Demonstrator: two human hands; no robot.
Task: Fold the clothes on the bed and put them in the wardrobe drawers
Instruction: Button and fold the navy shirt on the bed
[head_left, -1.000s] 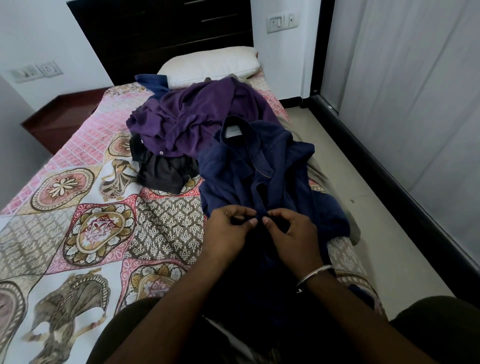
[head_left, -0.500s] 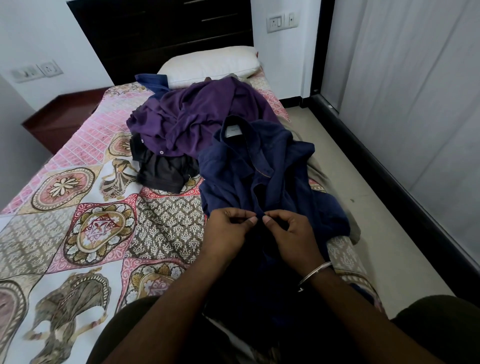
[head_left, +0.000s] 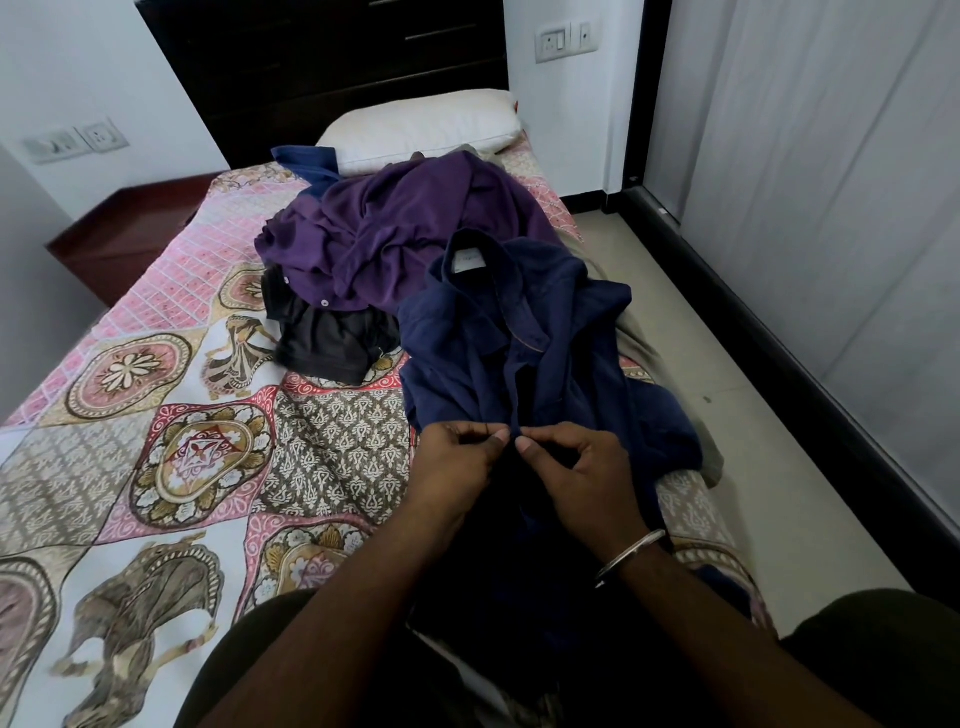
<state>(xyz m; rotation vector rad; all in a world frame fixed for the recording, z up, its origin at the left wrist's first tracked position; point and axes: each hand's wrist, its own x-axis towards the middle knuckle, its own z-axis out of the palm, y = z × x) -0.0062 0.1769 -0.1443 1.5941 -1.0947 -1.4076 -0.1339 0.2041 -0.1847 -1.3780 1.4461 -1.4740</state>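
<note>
Navy shirt (head_left: 524, 338) sprawls just in front of purple pile (head_left: 405, 234), collar toward it. Left hand (head_left: 457, 462) and right hand (head_left: 576, 467) both pinch placket, fingers curled. Soft, floppy, light; best grabbed at shoulders, I reckon.

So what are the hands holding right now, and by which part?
Both hands pinch the navy shirt at its front opening, below the collar: left hand on one edge, right hand on the other, fingertips almost meeting.

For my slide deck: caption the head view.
Both hands, left hand and right hand, pinch the front placket of a navy shirt on the patterned bedspread.
</note>
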